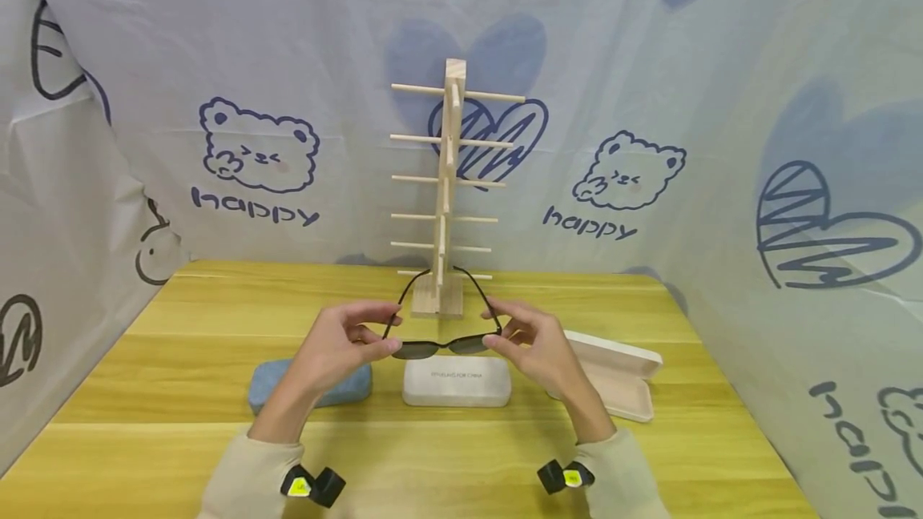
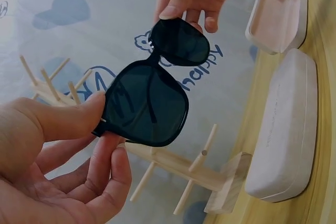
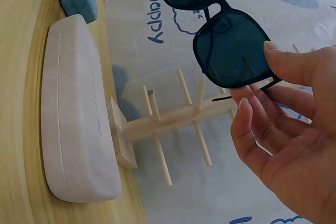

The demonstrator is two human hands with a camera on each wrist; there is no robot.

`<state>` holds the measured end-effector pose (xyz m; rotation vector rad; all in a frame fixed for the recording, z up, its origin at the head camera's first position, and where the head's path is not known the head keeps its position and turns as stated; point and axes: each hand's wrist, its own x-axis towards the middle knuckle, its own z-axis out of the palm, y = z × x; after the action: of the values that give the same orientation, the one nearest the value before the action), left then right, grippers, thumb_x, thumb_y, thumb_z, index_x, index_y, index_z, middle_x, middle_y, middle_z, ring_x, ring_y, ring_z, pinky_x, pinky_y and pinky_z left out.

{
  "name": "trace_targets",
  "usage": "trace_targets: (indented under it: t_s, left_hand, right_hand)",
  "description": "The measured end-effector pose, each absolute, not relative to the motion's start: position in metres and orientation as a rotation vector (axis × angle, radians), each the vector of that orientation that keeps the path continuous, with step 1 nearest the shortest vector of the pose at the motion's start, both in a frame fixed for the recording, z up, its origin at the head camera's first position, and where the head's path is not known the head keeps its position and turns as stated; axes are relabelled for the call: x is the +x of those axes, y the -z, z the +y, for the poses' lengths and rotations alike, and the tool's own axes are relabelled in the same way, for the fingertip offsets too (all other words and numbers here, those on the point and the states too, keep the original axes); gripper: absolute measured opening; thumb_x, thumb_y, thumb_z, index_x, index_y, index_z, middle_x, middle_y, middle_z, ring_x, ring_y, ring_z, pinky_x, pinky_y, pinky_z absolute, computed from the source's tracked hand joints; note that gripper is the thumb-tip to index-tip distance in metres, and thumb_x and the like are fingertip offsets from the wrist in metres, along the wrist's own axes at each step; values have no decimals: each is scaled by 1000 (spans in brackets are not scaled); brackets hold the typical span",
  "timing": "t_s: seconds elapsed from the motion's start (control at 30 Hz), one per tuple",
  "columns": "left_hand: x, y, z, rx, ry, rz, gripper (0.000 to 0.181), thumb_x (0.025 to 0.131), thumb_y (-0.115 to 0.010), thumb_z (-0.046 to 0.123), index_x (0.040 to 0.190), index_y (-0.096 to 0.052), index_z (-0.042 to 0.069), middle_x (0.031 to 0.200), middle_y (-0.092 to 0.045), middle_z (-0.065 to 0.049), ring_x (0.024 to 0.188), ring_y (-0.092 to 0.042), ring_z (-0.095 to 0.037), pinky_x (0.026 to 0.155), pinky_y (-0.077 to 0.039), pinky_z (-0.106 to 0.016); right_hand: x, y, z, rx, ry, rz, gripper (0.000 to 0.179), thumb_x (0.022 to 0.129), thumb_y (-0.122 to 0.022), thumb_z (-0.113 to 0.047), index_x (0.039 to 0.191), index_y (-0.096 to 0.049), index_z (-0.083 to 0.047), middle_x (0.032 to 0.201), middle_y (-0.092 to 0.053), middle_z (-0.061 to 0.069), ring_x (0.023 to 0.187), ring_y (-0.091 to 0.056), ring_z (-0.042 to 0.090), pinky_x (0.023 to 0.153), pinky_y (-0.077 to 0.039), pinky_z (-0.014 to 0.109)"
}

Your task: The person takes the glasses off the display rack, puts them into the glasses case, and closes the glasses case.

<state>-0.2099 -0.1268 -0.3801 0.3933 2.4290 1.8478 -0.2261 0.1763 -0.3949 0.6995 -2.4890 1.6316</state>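
At the left, a blue glasses case (image 1: pixel 351 388) is seen lying on the desk (image 1: pixel 433 467), partly hidden by the left forearm. By the left hand (image 1: pixel 344 339), one end of the black sunglasses (image 1: pixel 414 350) is pinched near the hinge, with the thumb laid on the front and the fingers curled behind. The sunglasses are held in the air, temples unfolded and pointed away, before a wooden display stand (image 1: pixel 442 239); whether the temple tips touch it cannot be told. Below them, a closed white glasses case (image 1: pixel 457 383) is set on the desk. The other end is pinched likewise by the right hand (image 1: pixel 532 343). At the far right, an open glasses case (image 1: pixel 626 369) is partly covered by that hand and wrist.

The step in hand is judged to be a two-handed steadying of the unfolded sunglasses; for any next move, both grips would need to be shifted together so that the frame is not twisted.
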Motion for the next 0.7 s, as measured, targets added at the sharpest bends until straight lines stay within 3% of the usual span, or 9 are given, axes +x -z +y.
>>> trace_targets:
  t_s: [0.37,0.7]
  left_hand:
    - [-204,378,-123,318,-1821,2490,47,90,-80,10,135,-67,9,131,-71,-11,87,-72,-16,82,-58,-25]
    - [-201,378,-124,357,-1838,2482,48,91,-79,11,137,-66,7,136,-68,-15,87,-71,-14,79,-58,-23]
  right_hand:
    - [-223,397,177,725,-1661,-2464,54,92,-76,-5,144,-59,-3,129,-69,19,85,-65,12,82,-60,26]
    - [-220,400,178,747,-1630,-2444,54,92,-75,-4,144,-60,-4,127,-70,19,85,-65,9,80,-59,26]
